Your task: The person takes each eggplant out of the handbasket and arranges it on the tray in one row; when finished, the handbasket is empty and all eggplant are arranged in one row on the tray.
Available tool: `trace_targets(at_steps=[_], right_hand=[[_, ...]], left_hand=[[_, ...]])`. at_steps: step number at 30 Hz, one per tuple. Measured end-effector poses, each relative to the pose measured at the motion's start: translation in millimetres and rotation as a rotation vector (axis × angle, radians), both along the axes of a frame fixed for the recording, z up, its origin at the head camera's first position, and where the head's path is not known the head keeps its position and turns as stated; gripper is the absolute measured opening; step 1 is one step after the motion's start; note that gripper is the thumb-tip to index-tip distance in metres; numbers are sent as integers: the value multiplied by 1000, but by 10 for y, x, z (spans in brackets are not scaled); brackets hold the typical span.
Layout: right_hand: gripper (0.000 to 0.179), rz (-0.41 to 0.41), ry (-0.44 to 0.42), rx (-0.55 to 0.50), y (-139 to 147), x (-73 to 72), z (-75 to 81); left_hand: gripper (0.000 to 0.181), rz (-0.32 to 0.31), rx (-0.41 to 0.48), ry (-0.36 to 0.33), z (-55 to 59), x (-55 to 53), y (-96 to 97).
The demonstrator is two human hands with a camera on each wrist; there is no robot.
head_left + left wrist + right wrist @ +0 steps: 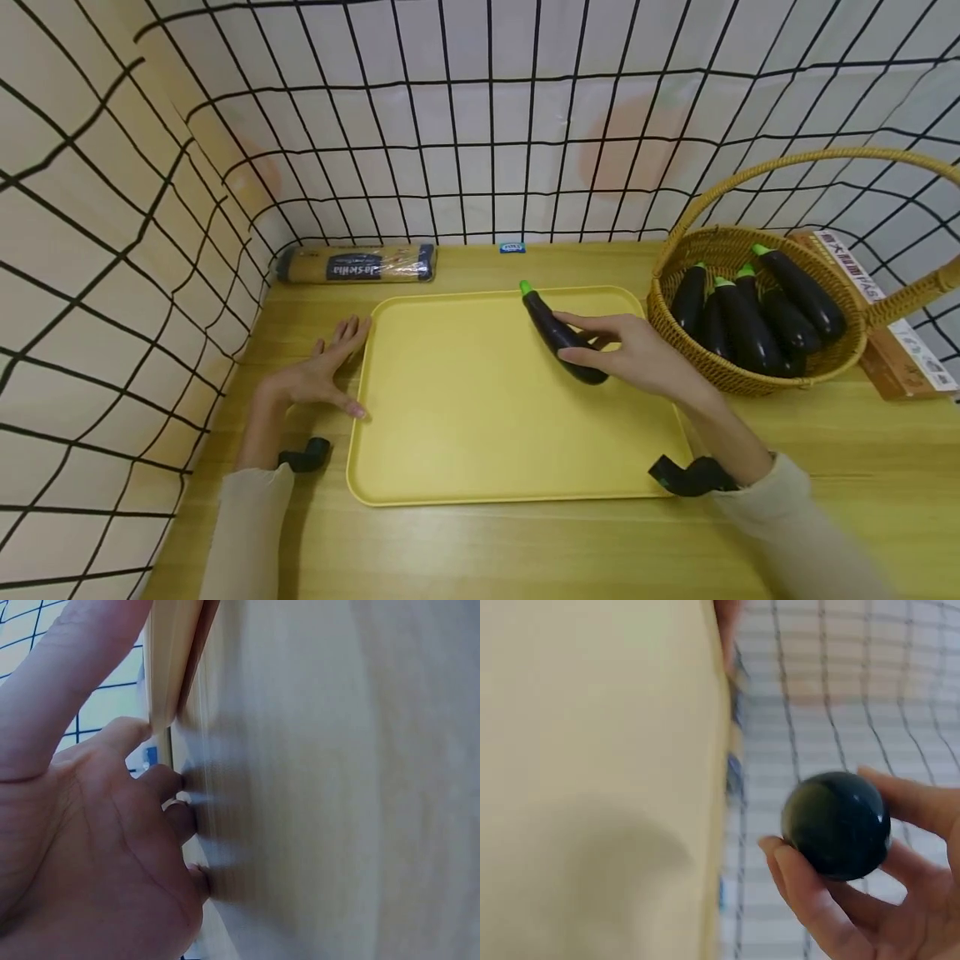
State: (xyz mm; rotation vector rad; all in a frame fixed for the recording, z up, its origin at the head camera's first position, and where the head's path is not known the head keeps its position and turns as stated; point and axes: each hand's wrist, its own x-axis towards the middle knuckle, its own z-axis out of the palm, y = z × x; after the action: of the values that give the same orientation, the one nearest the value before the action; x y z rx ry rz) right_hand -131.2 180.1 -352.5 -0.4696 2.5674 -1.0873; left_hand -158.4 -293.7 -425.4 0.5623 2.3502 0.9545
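In the head view, my right hand (633, 354) pinches a dark purple eggplant (549, 323) near its rounded end, over the right part of a yellow tray (450, 400). Its green stem end points up and to the left. The right wrist view shows the eggplant's blunt end (836, 825) between thumb and fingers, held above the tray surface. My left hand (311, 379) has its fingers spread at the tray's left rim, with thumb and fingertips right at the edge. Its lower fingertips touch the wooden table in the left wrist view.
A wicker basket (701, 360) with a tall handle holds several eggplants (750, 333) to the right of the tray. Behind it lies a brown box (903, 350). A pasta packet (356, 265) and a small blue label (512, 247) lie along the back, before a black wire grid (491, 150).
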Motion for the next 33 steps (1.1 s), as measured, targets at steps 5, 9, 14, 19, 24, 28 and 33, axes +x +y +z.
trace_targets(at_steps=[5,9,14,19,24,28,33], right_hand=[[57,49,-32,-110,-605,-155,-183],[56,88,-56,-136,-1049,-228,-285],[55,113,-59,-127,-1465,-285,-387],[55,137,-46,-109,-1727,-325,-502],[55,127,-63,-101,-1900,-347,-571],[55,104,-55,-87,-1978,-352,-585],[55,80,-50,-71,-2053,-369,-612]], left_hand=[[145,-1,-1,4,-5,-1,-4],[146,7,-13,9,-10,-11,-9],[146,6,-10,16,-19,-15,-4],[147,13,-2,14,-30,-16,4],[147,19,6,4,-22,-10,-2],[146,15,6,16,-29,-5,10],[145,12,13,13,-28,-3,5]])
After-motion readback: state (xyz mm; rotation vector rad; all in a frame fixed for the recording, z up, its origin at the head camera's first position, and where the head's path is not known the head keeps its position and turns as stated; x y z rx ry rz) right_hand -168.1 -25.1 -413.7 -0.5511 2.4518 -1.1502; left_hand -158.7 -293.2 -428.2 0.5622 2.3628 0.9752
